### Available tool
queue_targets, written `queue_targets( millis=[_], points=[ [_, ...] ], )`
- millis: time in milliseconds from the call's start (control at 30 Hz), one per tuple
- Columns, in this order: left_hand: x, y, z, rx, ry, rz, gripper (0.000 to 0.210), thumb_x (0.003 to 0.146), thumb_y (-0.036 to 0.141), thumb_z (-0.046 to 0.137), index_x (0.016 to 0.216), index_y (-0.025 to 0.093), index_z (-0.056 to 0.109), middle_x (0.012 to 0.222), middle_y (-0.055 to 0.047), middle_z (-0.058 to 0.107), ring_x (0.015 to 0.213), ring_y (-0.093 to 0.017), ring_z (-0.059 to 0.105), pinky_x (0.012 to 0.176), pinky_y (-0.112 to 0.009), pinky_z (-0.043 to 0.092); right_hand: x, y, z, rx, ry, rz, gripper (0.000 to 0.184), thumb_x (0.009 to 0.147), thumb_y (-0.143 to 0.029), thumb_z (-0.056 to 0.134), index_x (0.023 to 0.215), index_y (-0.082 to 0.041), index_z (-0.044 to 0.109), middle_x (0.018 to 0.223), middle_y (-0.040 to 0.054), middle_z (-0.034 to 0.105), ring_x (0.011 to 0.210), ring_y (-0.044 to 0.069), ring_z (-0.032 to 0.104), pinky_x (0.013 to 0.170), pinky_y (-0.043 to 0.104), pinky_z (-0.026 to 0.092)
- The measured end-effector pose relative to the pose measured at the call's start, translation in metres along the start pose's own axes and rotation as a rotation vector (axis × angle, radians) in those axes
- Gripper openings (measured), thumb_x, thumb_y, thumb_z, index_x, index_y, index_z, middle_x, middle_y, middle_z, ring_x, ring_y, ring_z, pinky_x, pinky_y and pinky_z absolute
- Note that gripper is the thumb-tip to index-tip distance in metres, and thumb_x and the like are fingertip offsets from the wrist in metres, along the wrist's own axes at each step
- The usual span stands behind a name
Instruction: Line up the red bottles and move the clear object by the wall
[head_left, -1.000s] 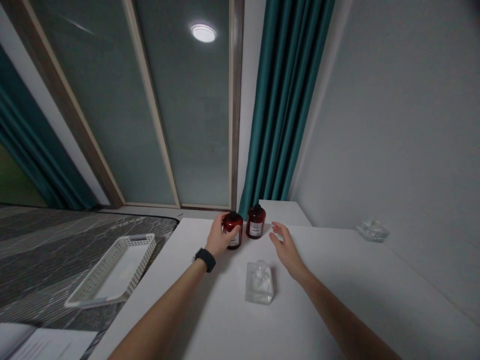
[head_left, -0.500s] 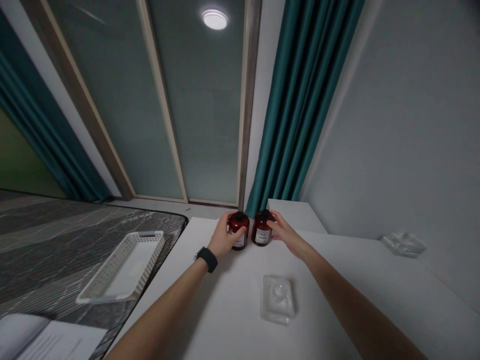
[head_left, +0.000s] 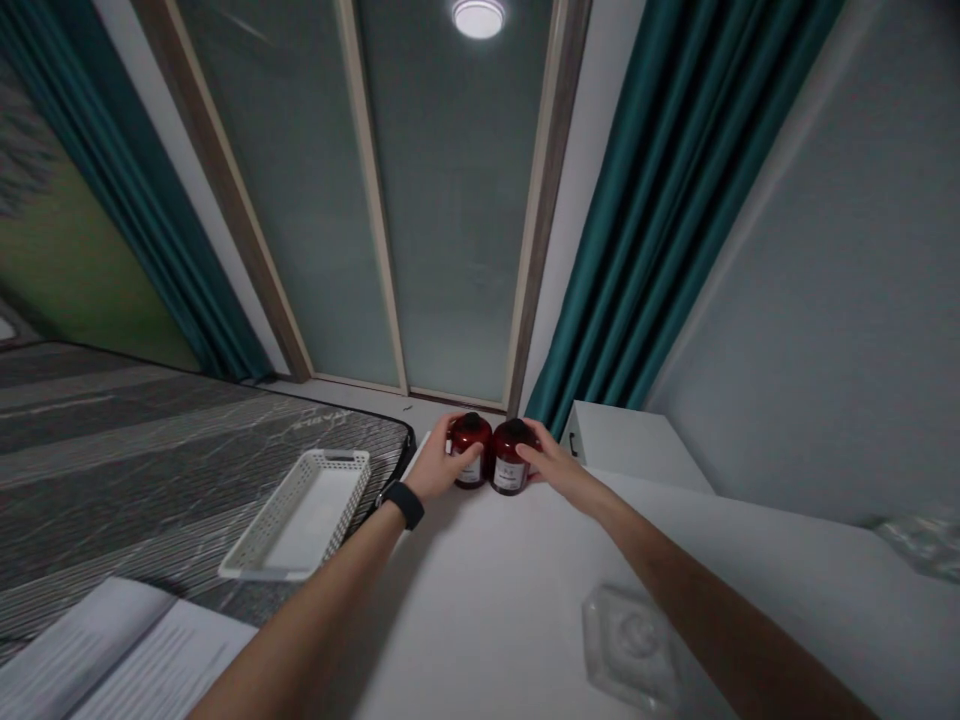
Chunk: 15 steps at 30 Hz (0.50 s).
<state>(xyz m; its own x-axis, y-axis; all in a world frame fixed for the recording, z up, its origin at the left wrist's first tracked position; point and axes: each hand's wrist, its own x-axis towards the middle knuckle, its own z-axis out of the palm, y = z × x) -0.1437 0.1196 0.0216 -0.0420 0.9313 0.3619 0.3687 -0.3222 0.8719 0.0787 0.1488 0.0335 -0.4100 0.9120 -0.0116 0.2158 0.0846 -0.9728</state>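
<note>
Two dark red bottles with black caps and white labels stand side by side, touching, at the far left corner of a white table (head_left: 495,600). My left hand (head_left: 435,470), with a black watch on the wrist, grips the left bottle (head_left: 472,441). My right hand (head_left: 551,468) is wrapped around the right bottle (head_left: 511,458). Both bottles stand upright on the table.
A clear glass dish (head_left: 626,645) lies on the table near my right forearm; another glass piece (head_left: 922,535) sits at the right edge. A white perforated basket (head_left: 304,515) rests on a grey patterned bed at the left, with open papers (head_left: 127,655) nearer. A white cabinet (head_left: 630,450), teal curtains and a window stand behind.
My right hand moved from open air onto the right bottle and closed on it. The two bottles are now pressed together. The camera has swung left, shifting the glass dish right.
</note>
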Motion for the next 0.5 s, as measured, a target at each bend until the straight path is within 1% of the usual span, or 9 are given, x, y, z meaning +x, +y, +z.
queue_targets(
  millis=[167,300,333,400,467,500],
  points=[
    [-0.002,-0.011,-0.01,-0.009,0.061,-0.012,0.052,0.08,0.036,0.067,0.125,0.02,0.047,0.122,-0.01,0.06,0.109,-0.023,0.059,0.091,-0.038,0.051,0.014,-0.003,0.015,0.004,-0.039,-0.024,0.049,0.083,-0.047,0.058,0.128,-0.036,0.044,0.129,0.0038,0.058,0.108,0.025,0.059,0.065,0.032,0.054],
    [-0.002,-0.016,-0.012,0.024,0.074,-0.013,0.056,0.082,0.038,0.065,0.131,0.02,0.045,0.125,-0.012,0.059,0.113,-0.024,0.058,0.095,-0.041,0.048,0.021,0.0,0.017,-0.019,-0.04,-0.018,0.052,0.084,-0.049,0.058,0.132,-0.036,0.042,0.134,0.0039,0.055,0.112,0.026,0.058,0.071,0.036,0.056],
    [-0.001,-0.017,-0.012,0.027,0.083,-0.013,0.061,0.082,0.039,0.065,0.135,0.02,0.041,0.127,-0.013,0.057,0.114,-0.025,0.058,0.096,-0.041,0.047,0.022,0.002,0.016,-0.029,-0.045,-0.015,0.053,0.084,-0.05,0.058,0.133,-0.036,0.042,0.136,0.0043,0.054,0.114,0.027,0.058,0.075,0.039,0.056],
    [-0.002,-0.019,-0.014,0.024,0.107,-0.023,0.08,0.08,0.041,0.068,0.145,0.02,0.027,0.131,-0.015,0.053,0.116,-0.025,0.056,0.1,-0.042,0.045,0.024,0.005,0.011,-0.049,-0.067,-0.029,0.058,0.084,-0.053,0.058,0.136,-0.035,0.04,0.14,0.0057,0.051,0.12,0.028,0.055,0.085,0.044,0.054],
    [-0.004,-0.023,-0.019,0.041,0.115,-0.031,0.1,0.075,0.044,0.072,0.15,0.019,0.011,0.133,-0.017,0.049,0.12,-0.026,0.054,0.104,-0.045,0.041,0.024,0.009,0.005,-0.068,-0.094,-0.062,0.07,0.083,-0.056,0.061,0.143,-0.034,0.034,0.144,0.0079,0.047,0.127,0.028,0.05,0.097,0.049,0.047],
    [-0.006,-0.026,-0.023,0.076,0.108,-0.034,0.105,0.073,0.045,0.074,0.151,0.019,0.009,0.133,-0.017,0.049,0.121,-0.027,0.053,0.105,-0.046,0.039,0.024,0.012,0.001,-0.086,-0.099,-0.08,0.079,0.08,-0.056,0.064,0.146,-0.032,0.029,0.145,0.0093,0.046,0.131,0.029,0.046,0.102,0.05,0.043]
  ],
)
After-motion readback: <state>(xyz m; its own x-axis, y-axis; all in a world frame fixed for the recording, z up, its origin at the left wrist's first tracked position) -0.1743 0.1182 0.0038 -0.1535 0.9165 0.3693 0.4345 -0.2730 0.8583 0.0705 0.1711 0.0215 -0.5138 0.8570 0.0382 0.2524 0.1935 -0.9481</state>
